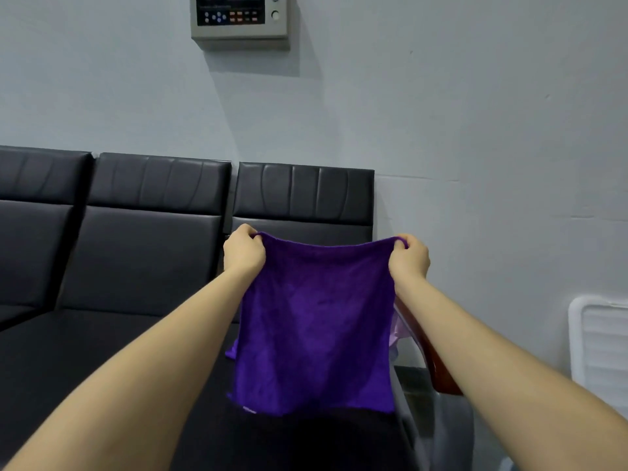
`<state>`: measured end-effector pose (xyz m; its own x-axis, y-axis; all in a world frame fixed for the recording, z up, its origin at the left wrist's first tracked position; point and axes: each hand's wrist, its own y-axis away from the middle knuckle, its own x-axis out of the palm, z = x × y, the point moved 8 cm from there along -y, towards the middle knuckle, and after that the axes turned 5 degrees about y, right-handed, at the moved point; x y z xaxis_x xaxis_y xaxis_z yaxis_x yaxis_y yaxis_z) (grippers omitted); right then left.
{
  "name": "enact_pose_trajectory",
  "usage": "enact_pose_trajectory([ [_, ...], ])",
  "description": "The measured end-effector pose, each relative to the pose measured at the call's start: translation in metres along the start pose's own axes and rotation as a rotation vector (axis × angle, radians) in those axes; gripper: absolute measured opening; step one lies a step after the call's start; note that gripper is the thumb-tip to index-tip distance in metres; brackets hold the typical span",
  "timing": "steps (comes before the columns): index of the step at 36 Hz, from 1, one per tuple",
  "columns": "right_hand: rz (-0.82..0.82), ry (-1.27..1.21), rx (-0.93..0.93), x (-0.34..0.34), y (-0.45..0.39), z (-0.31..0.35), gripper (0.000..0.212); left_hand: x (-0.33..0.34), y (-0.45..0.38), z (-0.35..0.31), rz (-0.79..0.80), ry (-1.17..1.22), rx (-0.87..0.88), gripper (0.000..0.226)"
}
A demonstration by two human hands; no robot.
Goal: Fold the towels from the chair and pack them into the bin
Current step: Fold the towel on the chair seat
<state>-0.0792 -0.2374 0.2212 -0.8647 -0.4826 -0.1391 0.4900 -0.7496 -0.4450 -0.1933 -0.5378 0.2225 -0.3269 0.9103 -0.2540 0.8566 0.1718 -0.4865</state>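
Purple towel (314, 321) hanging spread, top corners pinched by both hands.

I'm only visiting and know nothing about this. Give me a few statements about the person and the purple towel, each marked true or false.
1. The purple towel hangs spread out between both hands. True.
2. The left hand pinches a top corner of the towel. True.
3. The right hand hangs free and holds nothing. False: it pinches the other top corner.
4. The towel is already folded into a small square. False: it hangs open, unfolded.
5. Black seats stand behind the towel. True.
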Motion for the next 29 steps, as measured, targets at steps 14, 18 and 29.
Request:
enact_pose_trajectory([
  [14,0.027,-0.141,-0.104,0.013,0.030,-0.020,0.020,-0.015,0.029,0.028,-0.088,0.234,0.100,0.012],
  [18,0.021,-0.072,-0.019,0.010,0.048,-0.045,0.024,-0.015,0.047,0.053,-0.064,0.111,0.040,0.020],
  [29,0.063,0.351,0.099,0.003,0.073,-0.091,0.033,-0.004,0.078,0.100,0.025,-0.108,-0.131,0.020],
])
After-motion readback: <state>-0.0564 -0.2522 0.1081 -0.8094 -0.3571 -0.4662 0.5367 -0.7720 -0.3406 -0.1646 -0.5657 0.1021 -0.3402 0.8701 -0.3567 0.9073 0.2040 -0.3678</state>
